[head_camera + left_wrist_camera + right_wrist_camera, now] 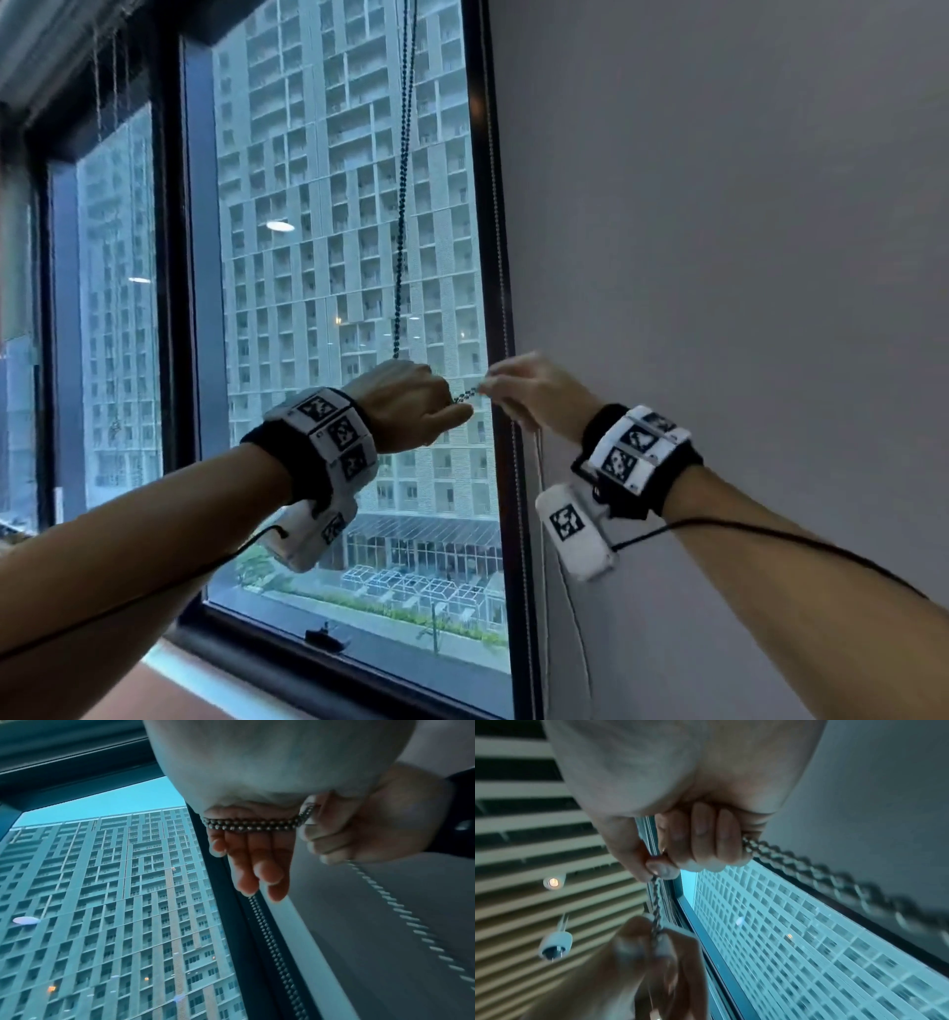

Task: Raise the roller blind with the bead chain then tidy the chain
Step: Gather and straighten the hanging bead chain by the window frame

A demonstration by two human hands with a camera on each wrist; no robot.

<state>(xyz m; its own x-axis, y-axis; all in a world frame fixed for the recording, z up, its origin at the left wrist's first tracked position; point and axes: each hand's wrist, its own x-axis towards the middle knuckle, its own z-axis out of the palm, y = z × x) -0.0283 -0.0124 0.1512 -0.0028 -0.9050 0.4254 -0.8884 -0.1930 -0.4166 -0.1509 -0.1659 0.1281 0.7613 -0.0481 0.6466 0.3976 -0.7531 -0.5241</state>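
Note:
The dark bead chain (402, 205) hangs doubled in front of the window pane (318, 257), down into my left hand (416, 406). A short stretch of it (464, 395) spans to my right hand (529, 393), close beside at the same height. In the left wrist view the chain (252, 826) lies doubled across my left fingers (257, 862), which hold it. The right hand (693, 850) pinches the chain (655, 906) between thumb and forefinger, its other fingers curled. No blind fabric covers this pane.
A second bead chain (506, 308) runs along the black window frame (493, 205) beside the grey wall (719, 257). A window latch (326, 637) sits on the bottom rail. A bundled blind (46, 61) hangs at the upper left. Cables trail from both wrist devices.

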